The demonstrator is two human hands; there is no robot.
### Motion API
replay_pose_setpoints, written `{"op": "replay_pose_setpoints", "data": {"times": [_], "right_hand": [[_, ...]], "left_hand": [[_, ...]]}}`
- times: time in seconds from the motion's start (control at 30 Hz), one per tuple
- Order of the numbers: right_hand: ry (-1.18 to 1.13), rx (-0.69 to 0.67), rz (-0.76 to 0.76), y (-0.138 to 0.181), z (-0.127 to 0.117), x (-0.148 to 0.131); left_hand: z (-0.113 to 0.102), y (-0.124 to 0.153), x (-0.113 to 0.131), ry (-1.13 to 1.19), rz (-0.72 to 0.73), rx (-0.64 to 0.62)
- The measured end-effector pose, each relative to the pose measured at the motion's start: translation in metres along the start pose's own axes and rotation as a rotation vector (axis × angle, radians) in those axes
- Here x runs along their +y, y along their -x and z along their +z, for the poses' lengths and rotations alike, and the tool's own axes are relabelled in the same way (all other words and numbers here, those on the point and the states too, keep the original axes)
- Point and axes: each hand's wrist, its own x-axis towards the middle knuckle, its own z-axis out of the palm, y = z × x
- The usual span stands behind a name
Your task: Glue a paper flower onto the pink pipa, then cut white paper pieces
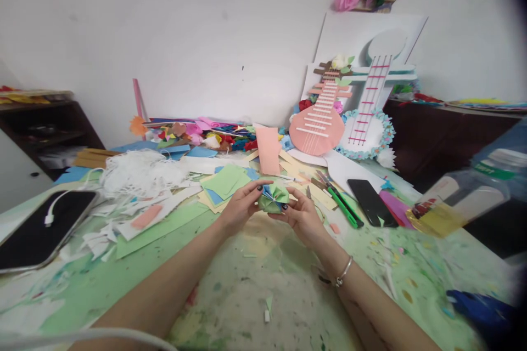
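Observation:
Between my two hands, above the middle of the table, is a small paper flower [276, 195] in folded green and blue paper. My left hand [244, 201] pinches its left edge with thumb and fingers. On the other side, my right hand [303, 213] grips the lower right of the flower, thumb in front. A silver bracelet circles the right wrist. Green and blue paper sheets [226, 181] lie just beyond the left hand. Close to the right hand are a green utility knife [345, 207] and a partly hidden pair of scissors [308, 193].
A tangle of white string [140, 173] and a tablet [45, 227] occupy the left side. At the right are a black phone [371, 203] and a plastic bottle [465, 192] of yellow liquid. Two paper instruments, one pink [316, 129], one white [364, 131], lean against the wall.

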Motion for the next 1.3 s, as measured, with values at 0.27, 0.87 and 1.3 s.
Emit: {"op": "replay_pose_setpoints", "data": {"times": [0.27,0.87,1.3], "right_hand": [[0.009,0.011,0.041,0.0,0.0,0.0],[0.237,-0.006,-0.031,0.0,0.0,-0.001],[0.288,-0.006,0.005,0.001,0.004,-0.001]], "left_hand": [[-0.002,-0.002,0.001,-0.033,-0.037,0.065],[0.004,0.005,0.003,-0.214,0.016,0.01],[0.008,0.004,-0.003,-0.304,0.099,0.071]]}}
